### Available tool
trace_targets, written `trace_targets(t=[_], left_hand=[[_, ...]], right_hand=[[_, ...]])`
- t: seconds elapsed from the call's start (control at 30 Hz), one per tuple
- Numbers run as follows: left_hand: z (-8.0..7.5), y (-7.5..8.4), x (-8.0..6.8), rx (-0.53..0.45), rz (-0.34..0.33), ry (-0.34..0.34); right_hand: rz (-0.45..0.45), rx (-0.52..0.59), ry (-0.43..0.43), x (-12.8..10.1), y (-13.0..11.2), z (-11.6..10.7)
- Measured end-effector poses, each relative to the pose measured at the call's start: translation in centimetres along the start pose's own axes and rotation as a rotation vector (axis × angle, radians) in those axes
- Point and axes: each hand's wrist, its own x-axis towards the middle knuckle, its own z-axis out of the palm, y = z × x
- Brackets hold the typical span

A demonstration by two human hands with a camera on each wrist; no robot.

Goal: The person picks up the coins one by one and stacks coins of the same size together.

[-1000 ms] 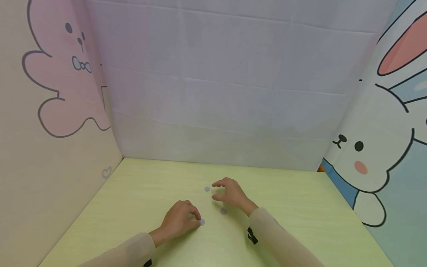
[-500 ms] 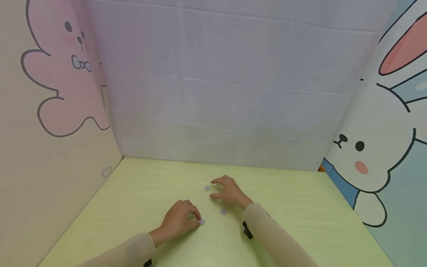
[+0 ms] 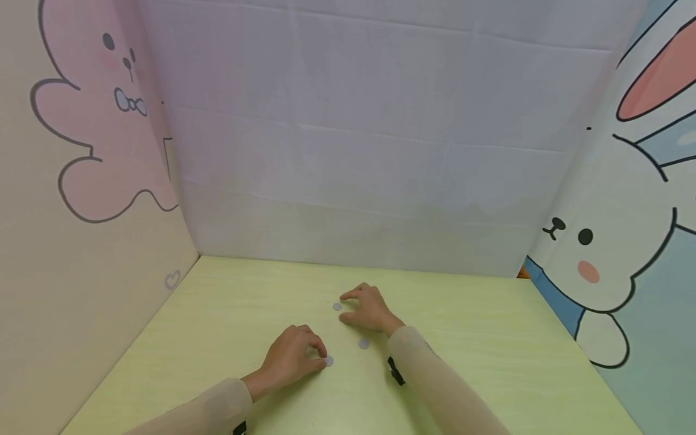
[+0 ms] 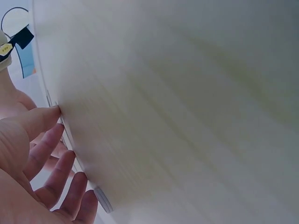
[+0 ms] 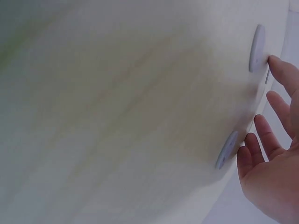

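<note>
Three small flat grey discs lie on the pale green table (image 3: pixel 478 338). My left hand (image 3: pixel 322 356) rests on the table with loosely curled fingers, its fingertips touching the near disc (image 3: pixel 328 360). The left wrist view shows those fingers (image 4: pixel 60 154) lying on the surface beside a disc (image 4: pixel 103 199). My right hand (image 3: pixel 345 307) sits farther back with relaxed fingers, its tips right beside the far disc (image 3: pixel 337 306). In the right wrist view a fingertip (image 5: pixel 276 64) meets that disc (image 5: pixel 257 48). The third disc (image 3: pixel 364 344), also seen as a disc (image 5: pixel 226 149) under the hand, lies beside my right wrist.
Fabric panels wall the table on three sides: a pink cartoon figure (image 3: pixel 109 151) on the left, a plain white sheet (image 3: pixel 370 151) at the back, a white rabbit (image 3: pixel 609 241) on the right. Both forearms wear beige sleeves.
My right hand has slid a little forward and left, up to the far disc. The left hand and the three discs have stayed put.
</note>
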Motion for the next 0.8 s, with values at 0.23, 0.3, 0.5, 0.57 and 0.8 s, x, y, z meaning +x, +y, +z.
trace_targets(t=[0.23,0.3,0.5,0.57,0.8], left_hand=[[0.03,-0.06,0.02,-0.001,0.001,-0.003],[0.04,-0.13,0.01,0.0,0.005,-0.002],[0.02,-0.21,0.02,-0.004,0.014,0.001],[0.01,-0.21,0.02,-0.006,0.019,0.003],[-0.03,-0.16,0.03,-0.014,0.017,0.002]], right_hand=[[0.018,0.023,0.022,0.2,-0.25,0.34],[0.022,0.023,0.036,0.25,-0.27,0.52],[0.04,0.009,0.056,0.54,-0.31,0.92],[0.042,0.0,0.054,0.63,-0.42,0.9],[0.067,-0.021,0.058,0.76,-0.85,0.79]])
